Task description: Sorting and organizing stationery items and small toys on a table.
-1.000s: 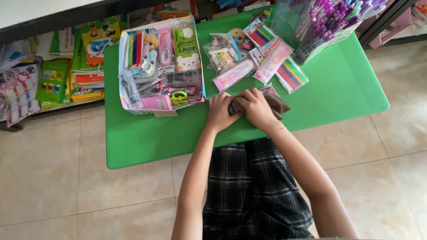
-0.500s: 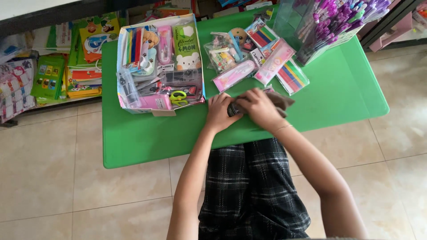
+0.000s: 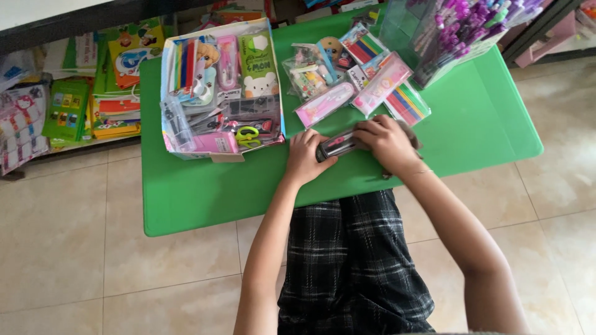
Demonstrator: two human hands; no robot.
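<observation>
On a green table (image 3: 484, 124), my left hand (image 3: 305, 157) and my right hand (image 3: 388, 141) both grip a dark, glossy oblong case (image 3: 338, 144), one hand at each end. The case lies flat near the table's front edge. A brownish piece (image 3: 410, 131) sits partly hidden under my right hand. Just beyond my hands lie a pink pencil case (image 3: 324, 104) and packs of coloured pencils (image 3: 406, 102).
A cardboard box (image 3: 218, 93) packed with stationery stands at the left of the table, with yellow-green scissors (image 3: 247, 134) at its front. A clear bin of purple pens (image 3: 456, 28) is at the back right. Books (image 3: 118, 87) line a low shelf to the left. Tiled floor surrounds the table.
My hands have spread a little along the dark case, which now shows between them. The camera view has shifted slightly.
</observation>
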